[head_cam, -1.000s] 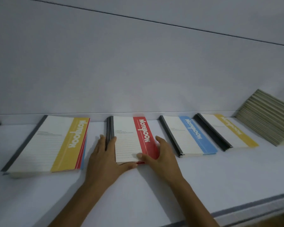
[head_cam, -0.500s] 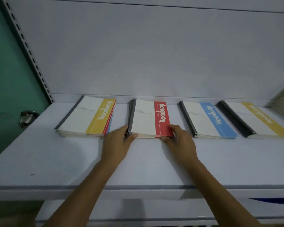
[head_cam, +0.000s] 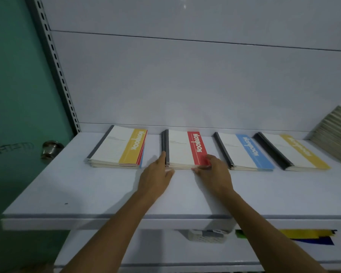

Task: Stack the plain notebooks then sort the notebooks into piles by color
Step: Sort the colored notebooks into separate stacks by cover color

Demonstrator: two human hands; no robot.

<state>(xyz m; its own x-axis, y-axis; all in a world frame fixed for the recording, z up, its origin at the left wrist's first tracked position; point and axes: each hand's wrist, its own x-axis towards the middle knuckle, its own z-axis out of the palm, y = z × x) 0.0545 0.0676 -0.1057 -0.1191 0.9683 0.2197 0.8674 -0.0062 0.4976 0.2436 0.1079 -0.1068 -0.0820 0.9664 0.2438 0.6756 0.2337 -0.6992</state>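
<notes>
Four notebook piles lie in a row on the white shelf [head_cam: 67, 186]. At the far left is a mixed pile [head_cam: 116, 146] with a yellow cover on top and red and blue edges under it. Beside it come a red pile [head_cam: 183, 148], a blue pile [head_cam: 242, 150] and a yellow pile [head_cam: 289, 150]. My left hand [head_cam: 156, 176] lies flat with its fingers against the red pile's left edge. At that pile's front right corner, my right hand [head_cam: 213, 172] has its fingertips on the corner.
A stack of plain greyish notebooks [head_cam: 335, 134] leans at the far right. A green door [head_cam: 14, 95] with a metal knob [head_cam: 51, 148] stands left of the shelf upright. A lower shelf holds yellow and blue items [head_cam: 311, 236].
The view has pulled back and down, so the shelf's front edge and lower shelf show. Both hands have slid toward the front corners of the red pile.
</notes>
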